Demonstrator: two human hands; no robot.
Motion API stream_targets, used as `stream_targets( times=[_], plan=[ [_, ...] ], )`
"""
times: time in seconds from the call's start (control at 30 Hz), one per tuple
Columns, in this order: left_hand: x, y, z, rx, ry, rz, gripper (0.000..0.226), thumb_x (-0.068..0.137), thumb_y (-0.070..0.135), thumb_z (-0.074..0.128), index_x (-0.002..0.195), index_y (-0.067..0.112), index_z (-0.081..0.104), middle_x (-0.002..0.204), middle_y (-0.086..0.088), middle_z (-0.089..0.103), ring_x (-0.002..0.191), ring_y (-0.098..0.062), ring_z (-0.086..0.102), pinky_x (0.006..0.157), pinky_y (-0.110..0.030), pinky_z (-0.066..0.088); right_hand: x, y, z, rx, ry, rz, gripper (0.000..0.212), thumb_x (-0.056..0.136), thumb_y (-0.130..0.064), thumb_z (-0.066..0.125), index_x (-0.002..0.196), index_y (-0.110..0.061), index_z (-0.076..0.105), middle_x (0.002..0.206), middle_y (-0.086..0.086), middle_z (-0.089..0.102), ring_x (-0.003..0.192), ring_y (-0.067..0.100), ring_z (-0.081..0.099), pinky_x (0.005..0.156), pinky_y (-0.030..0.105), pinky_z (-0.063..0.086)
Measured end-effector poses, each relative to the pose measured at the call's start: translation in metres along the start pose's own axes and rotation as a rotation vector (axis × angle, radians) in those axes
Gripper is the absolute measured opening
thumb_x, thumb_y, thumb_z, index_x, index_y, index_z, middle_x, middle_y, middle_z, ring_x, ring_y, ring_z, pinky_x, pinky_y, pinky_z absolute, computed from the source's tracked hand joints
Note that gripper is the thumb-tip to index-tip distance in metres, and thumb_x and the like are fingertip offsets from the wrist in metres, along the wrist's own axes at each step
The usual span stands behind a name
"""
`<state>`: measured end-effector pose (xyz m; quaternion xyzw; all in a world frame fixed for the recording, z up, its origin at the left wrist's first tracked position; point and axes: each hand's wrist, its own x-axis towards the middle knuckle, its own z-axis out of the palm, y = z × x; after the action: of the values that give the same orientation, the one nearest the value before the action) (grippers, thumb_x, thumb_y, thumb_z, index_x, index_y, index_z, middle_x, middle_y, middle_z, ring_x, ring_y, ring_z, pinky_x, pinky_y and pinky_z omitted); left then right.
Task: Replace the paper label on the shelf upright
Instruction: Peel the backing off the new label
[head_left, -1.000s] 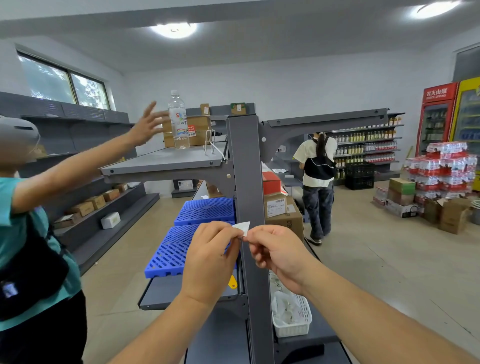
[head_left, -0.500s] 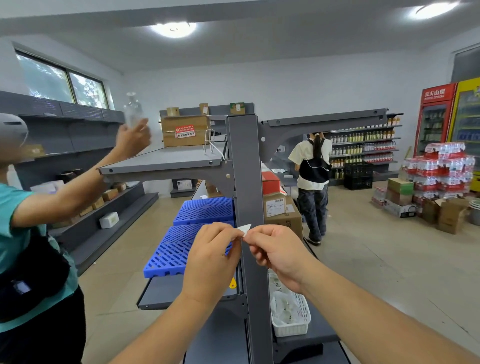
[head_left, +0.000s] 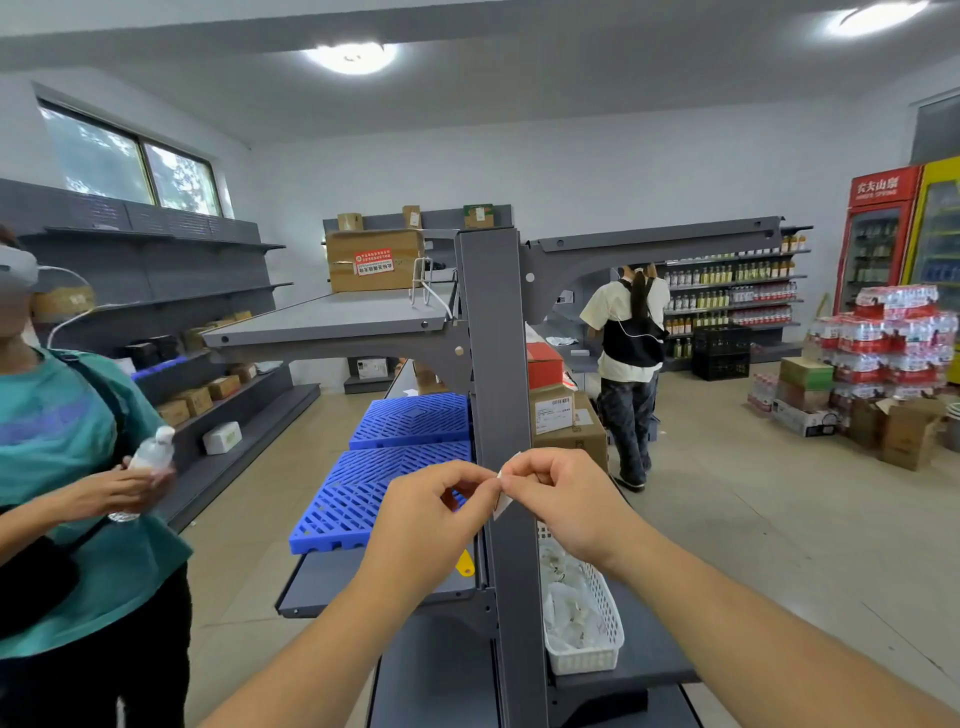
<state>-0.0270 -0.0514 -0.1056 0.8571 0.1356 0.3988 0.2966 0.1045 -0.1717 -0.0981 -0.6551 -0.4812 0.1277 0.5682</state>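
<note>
A grey metal shelf upright (head_left: 491, 338) rises in front of me at the centre. Both my hands meet right in front of it at mid height. A small white paper label (head_left: 505, 496) is pinched between the fingertips of my left hand (head_left: 436, 514) and my right hand (head_left: 563, 493). Most of the label is hidden by my fingers; only a narrow white strip shows, hanging downward between the thumbs.
Blue plastic grids (head_left: 384, 467) lie on the left shelf. A white basket (head_left: 597, 623) of small bags sits lower right. A person in a teal shirt (head_left: 67, 467) stands close on my left holding a water bottle (head_left: 150, 457). Another person (head_left: 631, 364) stands in the right aisle.
The label has turned from sticking up between my fingers to hanging down. The person on my left has taken the bottle off the top shelf and lowered it to chest height.
</note>
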Motion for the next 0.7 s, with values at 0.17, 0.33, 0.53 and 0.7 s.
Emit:
stream_targets(
  times=[0.17,0.33,0.53,0.7],
  plan=[
    [0.000,0.004,0.000,0.022,-0.028,-0.009,0.025,0.093,0.023,0.071,0.080,0.044,0.073,0.080,0.029,0.073,0.072,0.002,0.065,0.064,-0.010,0.050,-0.001,0.005,-0.005,-0.095,-0.030,-0.056,0.024,0.099,-0.019,0.067,0.077,-0.029,0.073,0.054,-0.011,0.046,0.051,0.005,0.037,0.054,0.016,0.036],
    [0.001,0.006,0.003,0.006,-0.019,-0.032,0.029,0.093,0.021,0.070,0.074,0.044,0.071,0.076,0.026,0.073,0.067,0.001,0.064,0.062,-0.013,0.050,0.000,0.008,-0.006,-0.130,-0.036,-0.090,0.020,0.098,-0.019,0.067,0.079,-0.025,0.074,0.059,0.000,0.047,0.057,0.013,0.040,0.056,0.024,0.039],
    [0.003,0.003,0.004,0.009,-0.076,-0.085,0.020,0.092,0.021,0.069,0.079,0.032,0.079,0.072,0.019,0.074,0.065,0.000,0.064,0.062,-0.015,0.052,-0.002,0.009,-0.010,-0.223,-0.057,-0.091,0.019,0.096,-0.020,0.066,0.079,-0.025,0.072,0.055,-0.006,0.049,0.054,0.009,0.043,0.060,0.025,0.044],
    [0.006,0.003,0.001,0.070,-0.167,-0.090,0.012,0.088,0.023,0.075,0.082,0.030,0.082,0.073,0.019,0.076,0.066,0.003,0.065,0.062,-0.014,0.053,-0.003,0.006,-0.016,-0.417,-0.127,-0.128,0.021,0.098,-0.023,0.063,0.079,-0.031,0.067,0.053,-0.010,0.045,0.052,0.005,0.042,0.059,0.017,0.043]
  ],
)
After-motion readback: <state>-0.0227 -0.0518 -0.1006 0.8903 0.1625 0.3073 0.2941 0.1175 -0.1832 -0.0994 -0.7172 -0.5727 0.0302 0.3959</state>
